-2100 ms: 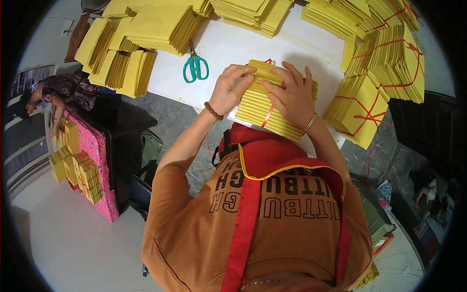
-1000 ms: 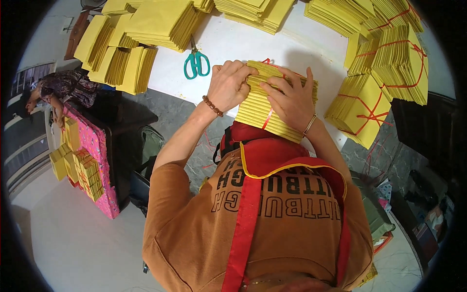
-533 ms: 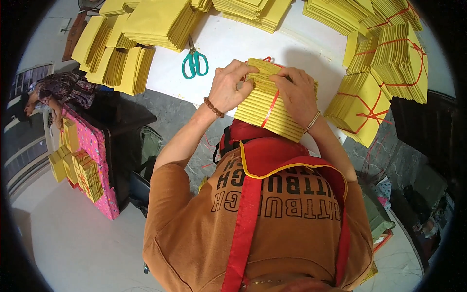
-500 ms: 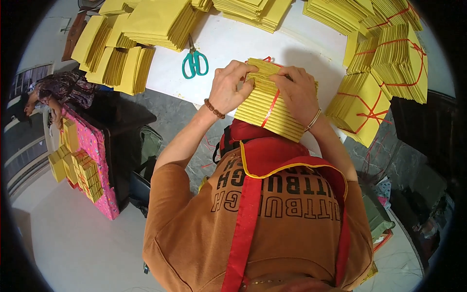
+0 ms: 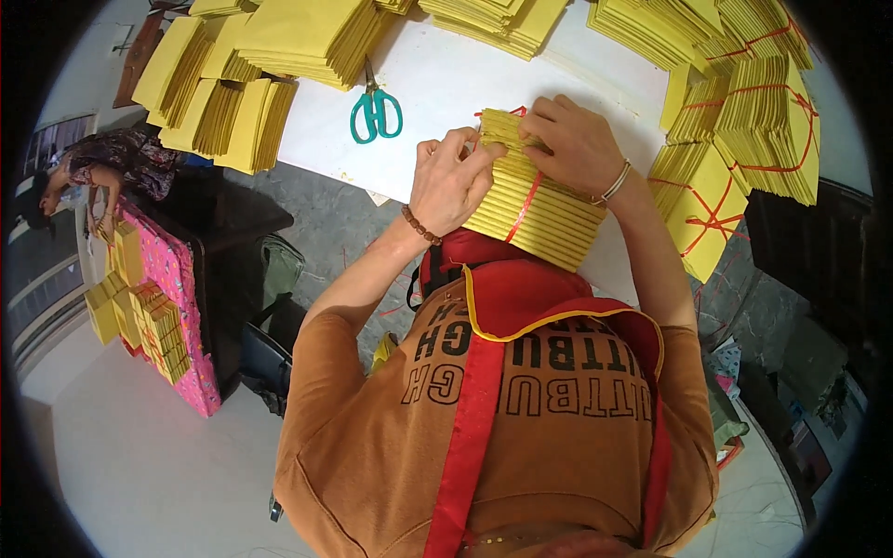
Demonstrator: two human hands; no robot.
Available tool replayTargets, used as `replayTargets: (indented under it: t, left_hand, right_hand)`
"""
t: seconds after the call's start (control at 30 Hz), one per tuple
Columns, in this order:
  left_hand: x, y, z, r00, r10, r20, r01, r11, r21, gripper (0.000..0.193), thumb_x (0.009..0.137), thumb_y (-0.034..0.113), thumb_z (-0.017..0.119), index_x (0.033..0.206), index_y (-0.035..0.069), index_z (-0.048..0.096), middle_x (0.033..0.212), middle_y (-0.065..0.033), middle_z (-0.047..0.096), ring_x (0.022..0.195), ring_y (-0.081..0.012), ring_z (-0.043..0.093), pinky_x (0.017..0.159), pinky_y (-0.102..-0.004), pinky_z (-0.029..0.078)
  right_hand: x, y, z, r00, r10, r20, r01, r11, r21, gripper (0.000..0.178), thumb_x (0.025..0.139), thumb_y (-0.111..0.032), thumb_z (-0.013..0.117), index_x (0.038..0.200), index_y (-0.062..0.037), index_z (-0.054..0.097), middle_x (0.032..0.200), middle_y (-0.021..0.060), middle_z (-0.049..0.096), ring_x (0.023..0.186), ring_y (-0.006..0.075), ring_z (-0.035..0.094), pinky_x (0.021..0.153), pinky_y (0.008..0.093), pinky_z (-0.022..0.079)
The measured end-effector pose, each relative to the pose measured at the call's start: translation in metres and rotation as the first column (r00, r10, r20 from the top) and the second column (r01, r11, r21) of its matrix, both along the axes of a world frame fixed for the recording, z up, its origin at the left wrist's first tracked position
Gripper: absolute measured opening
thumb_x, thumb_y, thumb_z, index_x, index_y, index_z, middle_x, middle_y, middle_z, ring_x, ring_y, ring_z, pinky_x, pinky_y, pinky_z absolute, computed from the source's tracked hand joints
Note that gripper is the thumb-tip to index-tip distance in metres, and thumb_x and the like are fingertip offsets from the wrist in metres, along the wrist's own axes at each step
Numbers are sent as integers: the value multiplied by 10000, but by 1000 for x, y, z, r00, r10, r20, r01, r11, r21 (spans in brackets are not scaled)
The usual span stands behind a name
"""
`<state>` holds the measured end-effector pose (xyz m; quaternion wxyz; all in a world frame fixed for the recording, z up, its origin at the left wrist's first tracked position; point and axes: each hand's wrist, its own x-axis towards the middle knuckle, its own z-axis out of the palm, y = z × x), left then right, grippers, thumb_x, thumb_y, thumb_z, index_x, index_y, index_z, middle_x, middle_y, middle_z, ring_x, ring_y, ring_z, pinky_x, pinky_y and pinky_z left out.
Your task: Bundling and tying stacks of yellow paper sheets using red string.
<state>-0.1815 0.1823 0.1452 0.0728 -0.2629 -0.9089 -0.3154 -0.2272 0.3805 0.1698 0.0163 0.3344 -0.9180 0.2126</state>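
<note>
In front of me stands a thick bundle of yellow envelopes [image 5: 549, 223], their folded edges stacked in ridges. Around it passes a red string [image 5: 526, 206], with more of it showing at the bundle's far edge. My left hand [image 5: 451, 181] is at the bundle's left side, fingers curled and pinched where a strand of the string shows. Over the far right part of the bundle, my right hand [image 5: 579, 139] has its fingers bent inward at the string. The fingertips are partly hidden, and any knot cannot be made out.
Teal-handled scissors [image 5: 376, 116] lie on the white table [image 5: 321, 130]. Stacks of yellow envelopes [image 5: 307, 42] line its far side; string-tied bundles [image 5: 712, 209] stand at right. At far left, another person [image 5: 112, 172] is by a pink-covered table [image 5: 177, 279] with more envelopes.
My right hand has lifted slightly and turned away from the bundle's right side. My left hand has shifted a little to the right and nearer me. The bundle has barely moved.
</note>
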Motion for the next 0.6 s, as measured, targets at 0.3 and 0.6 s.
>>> replayTargets:
  t: [0.3, 0.6]
  left_hand:
    - [1, 1, 0, 985, -15, -172, 10, 999, -30, 266, 709, 62, 554, 971, 104, 576, 951, -61, 517, 833, -198, 464, 706, -324, 303]
    - [1, 4, 4, 983, -6, -186, -9, 997, -79, 332, 694, 50, 546, 1021, 110, 560, 931, -39, 513, 812, -186, 461, 707, -324, 288]
  right_hand:
    - [-8, 5, -7, 967, 46, 250, 27, 959, -284, 155, 734, -211, 586, 779, -82, 512, 832, 31, 514, 731, 215, 537, 611, 318, 436]
    - [-11, 5, -6, 963, 107, 248, -43, 967, -251, 143, 724, -182, 589, 764, -80, 497, 842, 35, 514, 724, 214, 532, 621, 313, 432]
